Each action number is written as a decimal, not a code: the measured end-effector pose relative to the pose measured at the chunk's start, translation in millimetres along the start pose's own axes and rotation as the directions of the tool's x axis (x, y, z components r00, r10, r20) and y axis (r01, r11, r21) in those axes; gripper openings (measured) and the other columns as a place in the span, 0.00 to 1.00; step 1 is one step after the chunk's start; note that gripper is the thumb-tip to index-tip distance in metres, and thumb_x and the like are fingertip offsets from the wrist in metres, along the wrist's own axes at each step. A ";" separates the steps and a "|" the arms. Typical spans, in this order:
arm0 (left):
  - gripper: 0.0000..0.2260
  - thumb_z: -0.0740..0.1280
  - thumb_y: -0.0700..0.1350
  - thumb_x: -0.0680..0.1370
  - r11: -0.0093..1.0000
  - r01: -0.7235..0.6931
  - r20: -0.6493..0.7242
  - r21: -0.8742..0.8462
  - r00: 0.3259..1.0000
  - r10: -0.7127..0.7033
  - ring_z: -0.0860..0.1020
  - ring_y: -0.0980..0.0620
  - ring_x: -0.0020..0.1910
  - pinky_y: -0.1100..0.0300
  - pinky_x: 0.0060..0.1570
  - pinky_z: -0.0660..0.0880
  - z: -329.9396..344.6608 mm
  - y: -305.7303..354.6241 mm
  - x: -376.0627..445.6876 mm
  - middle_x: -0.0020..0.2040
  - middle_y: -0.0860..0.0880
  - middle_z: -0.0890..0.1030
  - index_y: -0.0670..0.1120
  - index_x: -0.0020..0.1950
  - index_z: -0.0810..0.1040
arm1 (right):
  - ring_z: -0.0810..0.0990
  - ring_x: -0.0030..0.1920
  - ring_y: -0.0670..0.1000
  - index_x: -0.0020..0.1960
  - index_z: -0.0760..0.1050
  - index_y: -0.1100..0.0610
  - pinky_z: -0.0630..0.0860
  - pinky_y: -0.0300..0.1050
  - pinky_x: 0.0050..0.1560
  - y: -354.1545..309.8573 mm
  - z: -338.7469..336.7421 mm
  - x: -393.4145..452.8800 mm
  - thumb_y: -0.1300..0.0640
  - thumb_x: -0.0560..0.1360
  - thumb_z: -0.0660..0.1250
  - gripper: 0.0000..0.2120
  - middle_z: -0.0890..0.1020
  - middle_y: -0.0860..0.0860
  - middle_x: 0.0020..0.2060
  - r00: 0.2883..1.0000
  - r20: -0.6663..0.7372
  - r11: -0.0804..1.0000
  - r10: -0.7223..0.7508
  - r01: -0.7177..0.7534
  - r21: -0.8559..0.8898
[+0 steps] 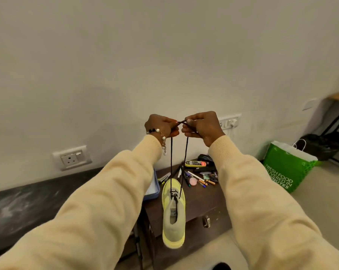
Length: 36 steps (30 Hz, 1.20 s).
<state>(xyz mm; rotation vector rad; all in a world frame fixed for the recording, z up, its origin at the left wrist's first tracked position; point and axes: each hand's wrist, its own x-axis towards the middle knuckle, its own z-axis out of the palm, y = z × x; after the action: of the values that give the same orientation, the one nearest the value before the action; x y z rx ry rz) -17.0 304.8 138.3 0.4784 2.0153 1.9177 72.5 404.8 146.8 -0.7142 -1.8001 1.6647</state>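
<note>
Overhead | both hands (181, 126) pinch thin black cord lace (171, 162) | yellow mesh shoe (173, 213)

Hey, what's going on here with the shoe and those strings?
A person in cream sleeves is working on the lacing of a yellow shoe. The left hand and right hand each pinch part of its black lace, raised high and close together, and two straight strands run down to the eyelets. The shoe is over a dark wooden table strewn with pens. Whether it rests there or hangs from the lace is unclear.
</note>
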 end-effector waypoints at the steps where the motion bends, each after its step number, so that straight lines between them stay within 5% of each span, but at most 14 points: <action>1: 0.03 0.72 0.36 0.73 0.999 -0.023 0.003 0.042 1.000 0.023 0.84 0.47 0.36 0.57 0.38 0.82 0.7 3.1 -0.4 0.41 0.40 0.84 0.40 0.40 0.82 | 0.84 0.39 0.58 0.51 0.78 0.67 0.83 0.51 0.42 -4.1 0.9 2.0 0.69 0.76 0.65 0.06 0.83 0.63 0.41 1.000 -0.003 0.999 -0.014 0.014 -0.034; 10: 0.08 0.69 0.32 0.75 0.983 -0.106 0.087 0.151 0.992 0.094 0.84 0.47 0.36 0.62 0.33 0.80 6.3 3.0 -5.7 0.44 0.42 0.83 0.40 0.51 0.83 | 0.84 0.39 0.59 0.46 0.80 0.64 0.83 0.50 0.41 -4.6 3.1 5.1 0.68 0.71 0.71 0.05 0.83 0.62 0.41 0.988 -0.019 0.979 -0.152 0.148 -0.144; 16: 0.06 0.73 0.43 0.74 0.983 -0.126 -0.041 0.133 0.990 0.132 0.82 0.51 0.30 0.64 0.27 0.77 1.9 1.7 -2.0 0.39 0.46 0.84 0.41 0.47 0.83 | 0.82 0.34 0.54 0.49 0.80 0.64 0.81 0.45 0.37 -0.2 -2.2 9.4 0.63 0.74 0.69 0.05 0.83 0.60 0.39 0.987 -0.047 0.986 -0.155 0.152 -0.069; 24: 0.09 0.74 0.47 0.72 0.936 -0.245 -0.003 0.251 0.967 0.254 0.81 0.47 0.50 0.50 0.53 0.79 7.9 10.8 11.6 0.50 0.47 0.84 0.46 0.51 0.85 | 0.77 0.34 0.45 0.47 0.82 0.62 0.77 0.38 0.31 -18.4 2.4 20.6 0.58 0.72 0.72 0.08 0.80 0.49 0.37 0.949 -0.031 0.918 -0.314 0.294 -0.267; 36: 0.06 0.71 0.43 0.76 0.927 -0.330 0.119 0.177 0.942 0.312 0.82 0.57 0.36 0.73 0.36 0.74 13.7 13.8 12.8 0.40 0.46 0.84 0.40 0.47 0.84 | 0.79 0.33 0.42 0.52 0.81 0.64 0.76 0.38 0.34 -33.5 -5.9 25.3 0.62 0.75 0.69 0.08 0.81 0.52 0.37 0.940 0.209 0.919 -0.270 0.316 -0.237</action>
<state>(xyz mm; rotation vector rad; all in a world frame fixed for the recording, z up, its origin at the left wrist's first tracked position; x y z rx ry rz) -22.0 323.4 151.4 0.9826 2.1850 1.8381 59.4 424.4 181.9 -0.3889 -2.1627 1.3322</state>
